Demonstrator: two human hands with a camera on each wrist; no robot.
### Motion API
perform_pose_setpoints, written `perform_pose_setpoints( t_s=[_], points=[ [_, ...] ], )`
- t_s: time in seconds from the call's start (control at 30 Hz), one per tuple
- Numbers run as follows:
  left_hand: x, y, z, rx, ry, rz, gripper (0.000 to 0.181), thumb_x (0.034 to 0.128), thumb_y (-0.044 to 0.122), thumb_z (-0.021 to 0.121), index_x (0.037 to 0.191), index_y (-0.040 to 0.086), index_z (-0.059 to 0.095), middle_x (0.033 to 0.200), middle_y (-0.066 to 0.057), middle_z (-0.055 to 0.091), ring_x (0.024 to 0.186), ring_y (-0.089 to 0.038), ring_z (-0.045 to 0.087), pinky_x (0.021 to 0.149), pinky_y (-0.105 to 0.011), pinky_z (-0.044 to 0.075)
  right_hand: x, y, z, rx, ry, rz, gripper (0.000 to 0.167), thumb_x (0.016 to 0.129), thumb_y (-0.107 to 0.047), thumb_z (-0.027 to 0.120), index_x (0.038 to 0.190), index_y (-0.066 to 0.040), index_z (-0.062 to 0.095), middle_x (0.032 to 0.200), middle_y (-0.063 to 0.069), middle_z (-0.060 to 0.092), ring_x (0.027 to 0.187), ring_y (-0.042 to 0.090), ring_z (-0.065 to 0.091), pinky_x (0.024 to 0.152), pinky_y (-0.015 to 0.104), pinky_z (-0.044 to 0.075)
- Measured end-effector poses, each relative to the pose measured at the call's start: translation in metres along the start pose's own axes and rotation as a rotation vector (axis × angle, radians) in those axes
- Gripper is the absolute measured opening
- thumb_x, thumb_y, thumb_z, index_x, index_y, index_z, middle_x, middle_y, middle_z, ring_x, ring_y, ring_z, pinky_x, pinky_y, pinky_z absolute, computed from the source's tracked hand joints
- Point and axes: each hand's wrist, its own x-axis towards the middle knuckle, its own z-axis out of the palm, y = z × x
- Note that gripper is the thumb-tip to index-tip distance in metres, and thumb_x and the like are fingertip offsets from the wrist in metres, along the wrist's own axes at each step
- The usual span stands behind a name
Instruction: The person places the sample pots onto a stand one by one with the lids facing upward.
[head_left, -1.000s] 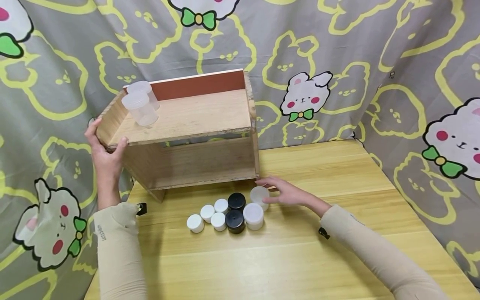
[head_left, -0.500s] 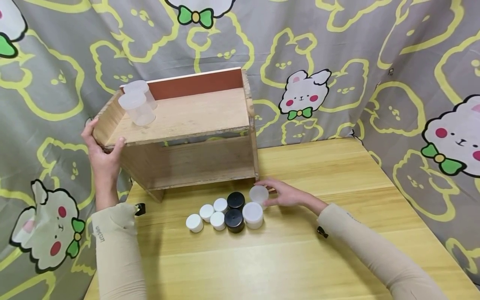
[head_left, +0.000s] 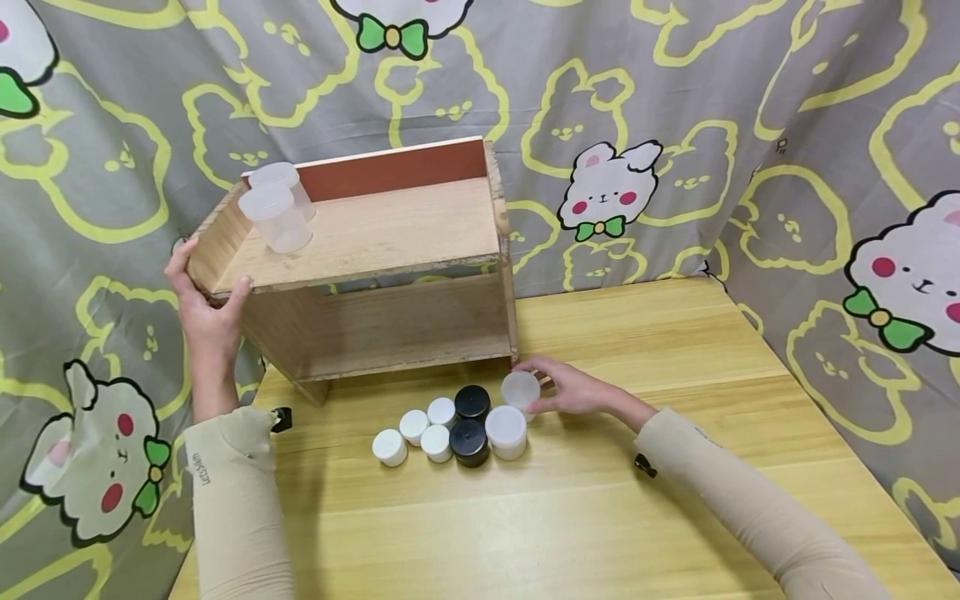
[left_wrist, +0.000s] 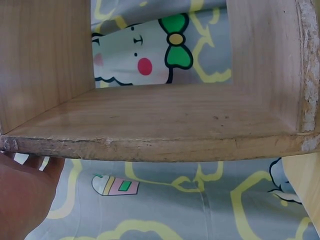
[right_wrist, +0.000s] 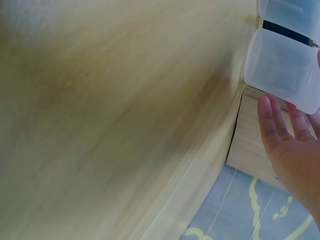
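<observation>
My left hand (head_left: pixel 212 321) grips the left end of a wooden shelf unit (head_left: pixel 360 279), thumb at the front edge and fingers outside the side panel. In the left wrist view, that hand (left_wrist: pixel 27 192) reaches behind the board's worn edge. At the unit's lower right corner, my right hand (head_left: pixel 573 387) holds a translucent lidded jar (head_left: pixel 520 389), thumb in front and fingers spread behind. The right wrist view has the fingers of this hand (right_wrist: pixel 295 145) along the clear jar (right_wrist: pixel 280 62). A second translucent jar (head_left: pixel 506 431) stands just in front.
Left of the translucent jars stand two black-lidded jars (head_left: pixel 469 442) and several small white-lidded jars (head_left: pixel 390 447). Two taller translucent jars (head_left: pixel 276 218) sit at the left of the unit's upper board. A patterned curtain (head_left: pixel 615 92) hangs behind the wooden table (head_left: pixel 600 517).
The jar at my right hand has shifted very slightly right, with the fingers staying about it. My left hand keeps its grip on the shelf unit.
</observation>
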Motion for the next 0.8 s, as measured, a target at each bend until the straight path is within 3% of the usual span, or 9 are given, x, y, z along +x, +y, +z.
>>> perform_pose_setpoints(
  t_s=[0.27, 0.37, 0.8],
  points=[
    [0.011, -0.030, -0.006, 0.003, 0.006, -0.006, 0.073, 0.0825, 0.016, 0.073, 0.149, 0.023, 0.043, 0.162, 0.001, 0.036, 0.136, -0.018, 0.041, 0.110, -0.028, 0.029, -0.002, -0.004, -0.004, 0.037, 0.017, -0.014, 0.065, 0.088, -0.012, 0.081, 0.145, -0.007, 0.051, 0.143, 0.015, 0.056, 0.127, 0.037, 0.055, 0.105, 0.051, 0.049],
    [0.012, -0.034, -0.007, 0.009, 0.007, -0.007, 0.074, 0.0825, 0.017, 0.073, 0.149, 0.023, 0.043, 0.162, 0.002, 0.035, 0.136, -0.018, 0.041, 0.110, -0.028, 0.029, -0.003, -0.007, -0.007, 0.041, 0.020, -0.023, 0.065, 0.088, -0.013, 0.082, 0.145, -0.008, 0.051, 0.142, 0.013, 0.057, 0.126, 0.037, 0.056, 0.105, 0.051, 0.049],
    [0.012, -0.033, -0.007, 0.009, 0.008, -0.007, 0.073, 0.0826, 0.017, 0.073, 0.149, 0.023, 0.043, 0.162, 0.001, 0.036, 0.136, -0.018, 0.041, 0.111, -0.029, 0.028, -0.005, -0.020, -0.021, 0.060, 0.052, -0.074, 0.067, 0.087, -0.013, 0.083, 0.146, -0.012, 0.052, 0.143, 0.008, 0.058, 0.127, 0.033, 0.057, 0.108, 0.050, 0.046]
  ],
)
